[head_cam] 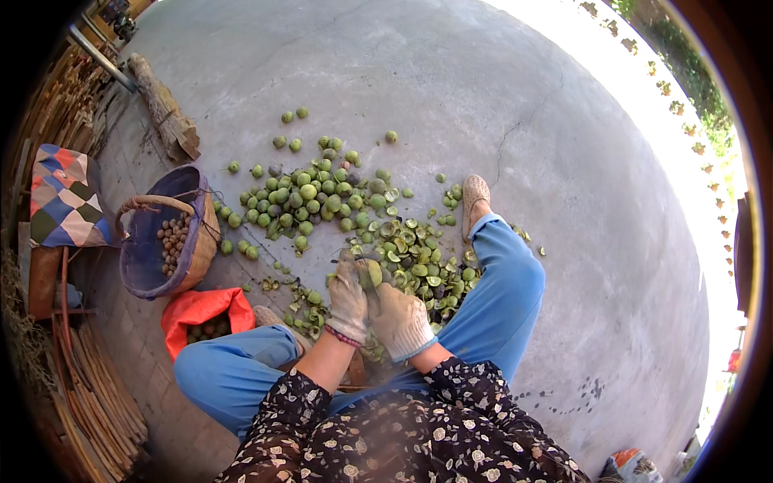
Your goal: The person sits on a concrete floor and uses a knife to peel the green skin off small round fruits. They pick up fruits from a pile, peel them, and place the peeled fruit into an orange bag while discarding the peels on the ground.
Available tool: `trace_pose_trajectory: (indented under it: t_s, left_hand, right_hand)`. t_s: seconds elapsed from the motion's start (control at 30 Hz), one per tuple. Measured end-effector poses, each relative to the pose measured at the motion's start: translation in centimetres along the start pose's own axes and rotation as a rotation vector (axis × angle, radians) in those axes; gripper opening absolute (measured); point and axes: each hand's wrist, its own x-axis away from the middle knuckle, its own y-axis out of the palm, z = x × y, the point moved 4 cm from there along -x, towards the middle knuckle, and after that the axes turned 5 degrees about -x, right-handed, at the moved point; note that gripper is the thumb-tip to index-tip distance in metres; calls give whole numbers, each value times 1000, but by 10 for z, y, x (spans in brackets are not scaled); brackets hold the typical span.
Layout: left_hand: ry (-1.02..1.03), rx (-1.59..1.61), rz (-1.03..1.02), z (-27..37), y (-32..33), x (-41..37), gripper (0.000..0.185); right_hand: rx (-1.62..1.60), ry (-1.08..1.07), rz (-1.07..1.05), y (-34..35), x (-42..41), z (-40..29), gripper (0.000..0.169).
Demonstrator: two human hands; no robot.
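Both my hands wear off-white knit work gloves and meet in front of my lap. My left hand (pixel 348 299) grips a green-husked walnut (pixel 375 273), its side pale yellow-green. My right hand (pixel 401 315) closes on what looks like a knife (pixel 366 279), whose dark blade lies against the walnut; blur and the fingers hide most of it. Beneath and beyond my hands spreads a heap of cut green husks (pixel 423 256). Farther out and to the left lies a pile of whole green walnuts (pixel 308 192), some darkened.
At left stands a wicker basket (pixel 202 250) with a blue lining and shelled-out brown walnuts (pixel 174 238). Nearer me is a red sack (pixel 187 311) holding round, dark green things. A log (pixel 163 111), stacked wood (pixel 99 386) and a patchwork cloth (pixel 69 199) line the left side.
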Motion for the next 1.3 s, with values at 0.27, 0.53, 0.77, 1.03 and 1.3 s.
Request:
trace_pose_trajectory:
  t_s: [0.27,0.53,0.77,1.03,1.3]
  left_hand:
    - [-100,-11,154,-7,2,-4,54]
    - [-246,-857,210,58,-69,-65,50]
    - [-168,-1475,-117,198,-202,-75,50]
    - [-419,-2118,15,209,-340,64,34]
    - [-793,-2212,-126,191,-379,76,36]
  right_hand:
    - [-263,91,37,23,-7,26,25]
    - [-790,637,-206,16,5,38,21]
    - [-878,724,-108,16,-1,58,30]
    - [-752,742,-66,13,-5,57,18]
    - [-734,808,-239,30,7,41,28]
